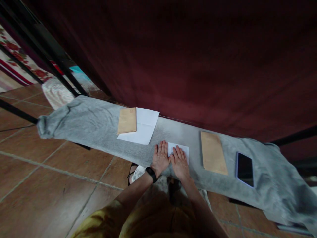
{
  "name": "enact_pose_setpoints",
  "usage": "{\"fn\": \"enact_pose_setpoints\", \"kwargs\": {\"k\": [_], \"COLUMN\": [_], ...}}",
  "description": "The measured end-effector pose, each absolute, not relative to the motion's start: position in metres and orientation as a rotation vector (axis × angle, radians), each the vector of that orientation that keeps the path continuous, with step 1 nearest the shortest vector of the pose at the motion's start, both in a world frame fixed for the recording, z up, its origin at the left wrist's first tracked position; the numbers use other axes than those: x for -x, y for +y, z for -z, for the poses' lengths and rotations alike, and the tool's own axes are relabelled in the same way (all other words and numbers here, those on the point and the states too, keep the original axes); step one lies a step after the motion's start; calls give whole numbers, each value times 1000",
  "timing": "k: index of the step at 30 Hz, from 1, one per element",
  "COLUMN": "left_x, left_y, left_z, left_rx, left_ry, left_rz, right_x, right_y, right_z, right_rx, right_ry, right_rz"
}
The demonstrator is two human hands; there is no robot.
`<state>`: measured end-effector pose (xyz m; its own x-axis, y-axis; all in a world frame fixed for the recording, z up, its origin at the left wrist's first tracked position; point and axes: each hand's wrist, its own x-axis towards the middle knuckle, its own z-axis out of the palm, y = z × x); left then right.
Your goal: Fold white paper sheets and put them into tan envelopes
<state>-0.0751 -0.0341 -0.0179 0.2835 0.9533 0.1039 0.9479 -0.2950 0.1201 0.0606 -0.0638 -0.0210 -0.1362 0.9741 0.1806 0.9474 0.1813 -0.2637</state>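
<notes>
A small folded sheet of white paper (184, 150) lies on the grey cloth in front of me. My right hand (180, 162) rests flat on it, fingers stretched out. Beside its left edge, my left hand (160, 158) lies flat with the palm down, its fingers at or near the paper's side; a dark band is on that wrist. The thumbs of both hands meet or nearly meet. Part of the paper is hidden under my right hand.
Left on the grey-covered bench (99, 115) are larger white sheets (146, 127) with brown envelopes (127, 120) on top. To the right lie another brown envelope (213, 152) and a phone (245, 169). A dark red curtain (185, 82) hangs behind; black bars (18, 111) stand at left.
</notes>
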Motion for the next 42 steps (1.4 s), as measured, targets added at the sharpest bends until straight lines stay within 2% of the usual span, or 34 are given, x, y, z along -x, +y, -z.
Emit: {"fn": "enact_pose_setpoints", "kwargs": {"k": [10,18,26,35,42], "left_x": [79,74,27,71,78], "left_y": [-35,-37,-37,-30,-32], "left_z": [17,15,14,25,25], "left_rx": [-2465,-2388,-2567,-2555,-2550], "left_ry": [1896,2057,1622,1816,1881], "left_rz": [-427,-507,-425,-399,-426], "right_x": [-79,-84,-83,-80,-80], "right_y": [-66,-67,-69,-65,-65], "right_z": [37,43,41,48,48], "right_rx": [1976,1963,1995,1874,1952], "right_ry": [-2005,-1916,-1956,-1857,-1849], "right_rz": [107,165,146,236,109]}}
